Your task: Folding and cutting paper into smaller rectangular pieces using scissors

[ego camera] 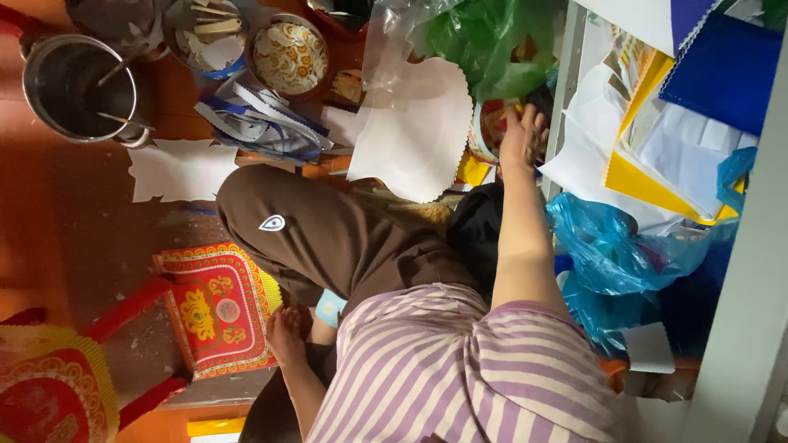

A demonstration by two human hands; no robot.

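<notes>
I sit cross-legged in brown trousers and a striped shirt. My right hand reaches forward to a round red-and-gold patterned object under a green plastic bag; its fingers are curled at the object's edge, and what they grip is hidden. My left hand rests low beside my leg with the fingers loose, holding nothing, next to a red-and-gold decorated paper piece. A large white scalloped paper cutout lies just left of my right hand.
On the orange floor are a metal pot, a bowl of patterned discs, a bowl of paper scraps, blue-and-white strips and another white cutout. Stacked coloured paper and a blue plastic bag fill the right.
</notes>
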